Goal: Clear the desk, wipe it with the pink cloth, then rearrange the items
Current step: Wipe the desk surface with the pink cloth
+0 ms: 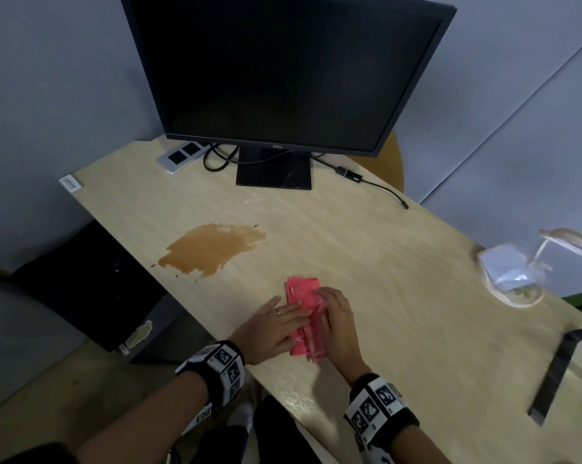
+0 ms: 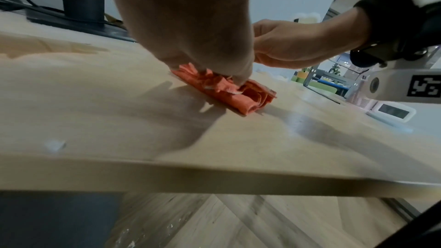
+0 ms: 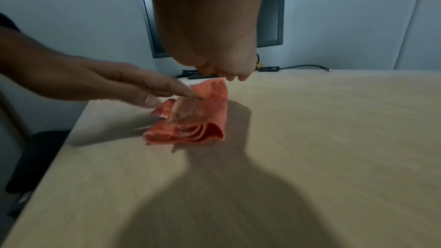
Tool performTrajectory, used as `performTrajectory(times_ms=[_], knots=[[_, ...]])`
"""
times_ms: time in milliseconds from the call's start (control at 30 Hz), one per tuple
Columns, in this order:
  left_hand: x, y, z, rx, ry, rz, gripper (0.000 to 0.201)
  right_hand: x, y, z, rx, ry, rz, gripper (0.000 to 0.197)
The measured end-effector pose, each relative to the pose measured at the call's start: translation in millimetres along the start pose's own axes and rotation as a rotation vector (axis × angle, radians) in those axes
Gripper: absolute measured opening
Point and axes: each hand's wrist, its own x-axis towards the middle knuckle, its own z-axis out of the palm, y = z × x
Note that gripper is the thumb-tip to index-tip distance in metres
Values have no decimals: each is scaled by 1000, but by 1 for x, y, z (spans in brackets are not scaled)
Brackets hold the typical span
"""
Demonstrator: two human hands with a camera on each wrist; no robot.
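The folded pink cloth (image 1: 303, 308) lies near the front edge of the wooden desk (image 1: 400, 249). My left hand (image 1: 279, 321) rests on its left side with straight fingers pressing it down; the right wrist view shows those fingers (image 3: 152, 90) flat on the cloth (image 3: 203, 120). My right hand (image 1: 334, 309) sits on the cloth's right side, fingers curled round its far edge. In the left wrist view the cloth (image 2: 229, 95) shows its layered folds under both hands. A brown liquid spill (image 1: 212, 249) spreads on the desk to the left, beyond the cloth.
A dark monitor (image 1: 282, 72) stands at the back on its base, with a socket strip (image 1: 182, 155) and a cable adapter (image 1: 349, 174) beside it. A white lamp-like object (image 1: 503, 266) and a black bar (image 1: 554, 373) sit at the right. A small white display (image 2: 391, 112) lies nearby.
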Motion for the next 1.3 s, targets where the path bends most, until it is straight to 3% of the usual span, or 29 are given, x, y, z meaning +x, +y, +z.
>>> performTrajectory(times_ms=[67, 167, 267, 400, 533, 600, 767, 967, 1133, 1300], knots=[[1, -1, 1, -15, -16, 4, 49, -4, 4, 9, 4, -105, 34, 52], [-1, -10, -5, 57, 71, 68, 40, -14, 14, 34, -102, -192, -84, 57], [-11, -24, -13, 156, 157, 14, 35, -16, 17, 56, -224, -242, 68, 63], [-29, -58, -31, 171, 284, -231, 37, -13, 6, 63, -327, -159, 138, 79], [-53, -94, -57, 154, 228, -542, 54, 1, 8, 68, -355, -107, 111, 70], [-66, -113, -67, 137, 228, -677, 62, 16, 8, 68, -295, -88, 120, 66], [-96, -161, -84, 95, 207, -924, 53, 68, 0, 47, -52, 85, 51, 60], [-123, -219, -97, 110, 125, -991, 54, 133, 21, 16, -185, 270, 70, 55], [-122, -247, -98, 144, 62, -968, 55, 142, 41, 38, -347, 58, 238, 66], [-117, -256, -93, 141, 53, -969, 57, 173, 32, 61, -412, 133, 374, 63]])
